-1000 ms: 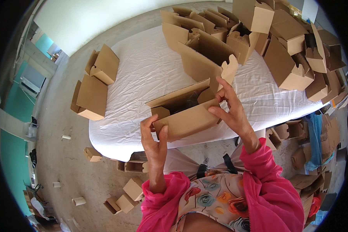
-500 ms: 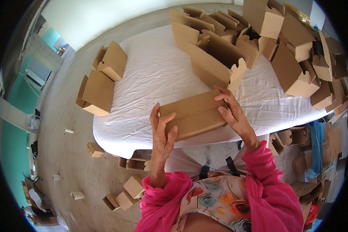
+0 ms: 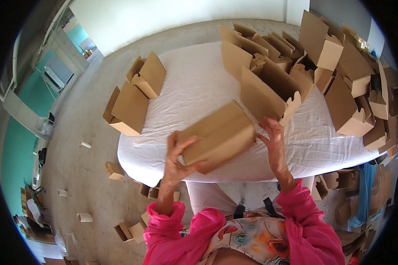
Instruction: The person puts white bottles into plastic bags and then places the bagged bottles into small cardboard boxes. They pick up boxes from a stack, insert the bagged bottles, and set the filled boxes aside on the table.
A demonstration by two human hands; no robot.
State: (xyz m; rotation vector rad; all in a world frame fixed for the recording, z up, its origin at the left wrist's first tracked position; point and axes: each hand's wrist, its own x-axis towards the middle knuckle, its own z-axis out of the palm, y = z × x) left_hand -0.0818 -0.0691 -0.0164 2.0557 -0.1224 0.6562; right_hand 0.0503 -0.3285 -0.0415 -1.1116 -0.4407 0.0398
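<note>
Above the white-cloth-covered table (image 3: 194, 79), the left hand (image 3: 174, 162) grips a brown oblong cardboard box (image 3: 221, 138) that looks closed, the right hand (image 3: 275, 143) loosely parted beside its end, while brown flap-top cardboard boxes (image 3: 262, 96) beyond stand open.
</note>
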